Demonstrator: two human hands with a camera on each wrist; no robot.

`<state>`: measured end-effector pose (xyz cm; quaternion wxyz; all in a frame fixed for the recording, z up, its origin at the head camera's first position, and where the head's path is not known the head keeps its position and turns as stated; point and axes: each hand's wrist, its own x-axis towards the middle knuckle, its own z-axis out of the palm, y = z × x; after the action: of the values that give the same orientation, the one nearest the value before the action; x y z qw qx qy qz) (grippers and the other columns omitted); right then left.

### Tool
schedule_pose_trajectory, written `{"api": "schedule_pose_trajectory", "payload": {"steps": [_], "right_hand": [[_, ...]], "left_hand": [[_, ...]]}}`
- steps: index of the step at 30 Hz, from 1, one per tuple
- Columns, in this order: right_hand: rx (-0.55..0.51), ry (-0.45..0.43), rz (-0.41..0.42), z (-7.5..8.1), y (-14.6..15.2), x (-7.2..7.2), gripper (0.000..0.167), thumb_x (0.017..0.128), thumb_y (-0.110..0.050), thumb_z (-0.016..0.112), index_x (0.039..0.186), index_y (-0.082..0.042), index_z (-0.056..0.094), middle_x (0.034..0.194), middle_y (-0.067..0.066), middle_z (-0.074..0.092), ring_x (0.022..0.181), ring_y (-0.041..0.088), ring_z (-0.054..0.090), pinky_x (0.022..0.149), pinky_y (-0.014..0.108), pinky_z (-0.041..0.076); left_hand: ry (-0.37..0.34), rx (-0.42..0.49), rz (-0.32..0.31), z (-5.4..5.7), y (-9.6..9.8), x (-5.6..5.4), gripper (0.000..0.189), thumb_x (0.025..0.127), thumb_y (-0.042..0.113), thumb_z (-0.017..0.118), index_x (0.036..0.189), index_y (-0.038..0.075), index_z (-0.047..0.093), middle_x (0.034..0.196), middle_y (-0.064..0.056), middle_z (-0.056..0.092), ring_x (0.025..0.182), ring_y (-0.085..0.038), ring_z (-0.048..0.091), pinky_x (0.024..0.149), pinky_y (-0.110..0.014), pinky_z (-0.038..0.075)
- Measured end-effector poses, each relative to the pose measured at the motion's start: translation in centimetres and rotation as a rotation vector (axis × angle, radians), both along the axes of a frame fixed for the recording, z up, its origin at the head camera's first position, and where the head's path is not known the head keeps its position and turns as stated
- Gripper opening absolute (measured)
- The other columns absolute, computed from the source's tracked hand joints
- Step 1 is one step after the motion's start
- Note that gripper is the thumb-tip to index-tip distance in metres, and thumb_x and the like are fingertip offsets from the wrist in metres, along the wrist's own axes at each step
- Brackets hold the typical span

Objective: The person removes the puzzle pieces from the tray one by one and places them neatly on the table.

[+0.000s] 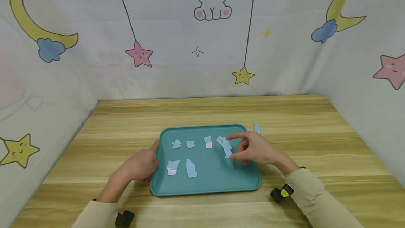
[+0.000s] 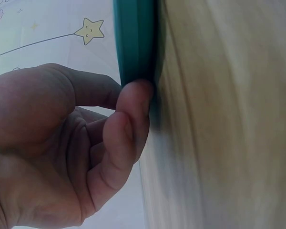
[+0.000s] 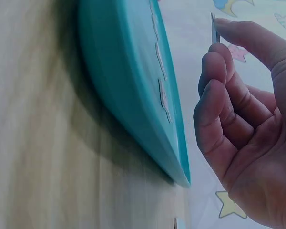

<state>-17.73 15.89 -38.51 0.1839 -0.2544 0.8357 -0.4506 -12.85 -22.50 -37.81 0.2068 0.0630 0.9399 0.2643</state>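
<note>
Pinching thumb to forefinger, my right hand (image 1: 254,149) holds a blue paper piece (image 1: 226,147) at two o'clock over the tray (image 1: 221,177); probably light and easily creased, it suits opposite-edge holding. My left hand (image 1: 143,164) grips the tray at nine o'clock.

Head view was decently bright, tbh: soft, pretty even light over the rectangular teal plastic tray (image 1: 215,176) and the white cartoon-print fabric (image 1: 177,45) behind it. Couldn't tell where the lamp was. Print on the small ragged light-blue paper scraps (image 1: 191,169) in the tray was too tiny to read. Both wrist views came out dimmer, with dark, soft-edged shadow along the tray's underside and the yellowish wood-grain tabletop (image 1: 202,113) beside it badly blurred. Left wrist also had pale, hazy glare near the tray.
</note>
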Motion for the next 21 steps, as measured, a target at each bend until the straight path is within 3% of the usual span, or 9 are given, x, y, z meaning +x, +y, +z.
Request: {"api": "schedule_pose_trajectory", "payload": {"steps": [9, 21], "right_hand": [[-0.019, 0.005, -0.057, -0.1, 1.4, -0.6, 0.065, 0.088, -0.019, 0.085, 0.144, 0.001, 0.059, 0.065, 0.002, 0.066, 0.056, 0.016, 0.062, 0.057, 0.031, 0.057], [0.015, 0.042, -0.125, 0.5, 3.3, -1.4, 0.062, 0.087, -0.020, 0.086, 0.141, -0.002, 0.061, 0.063, 0.002, 0.059, 0.054, 0.013, 0.054, 0.052, 0.026, 0.047]], "left_hand": [[0.009, 0.010, -0.015, 0.0, 0.0, -0.1, 0.075, 0.104, 0.004, 0.045, 0.165, -0.011, 0.004, 0.058, -0.008, 0.061, 0.043, -0.017, 0.059, 0.046, -0.033, 0.053], [0.005, 0.002, -0.009, 0.0, -0.1, 0.0, 0.075, 0.104, 0.004, 0.045, 0.165, -0.010, 0.004, 0.059, -0.008, 0.061, 0.043, -0.017, 0.059, 0.046, -0.032, 0.052]]}}
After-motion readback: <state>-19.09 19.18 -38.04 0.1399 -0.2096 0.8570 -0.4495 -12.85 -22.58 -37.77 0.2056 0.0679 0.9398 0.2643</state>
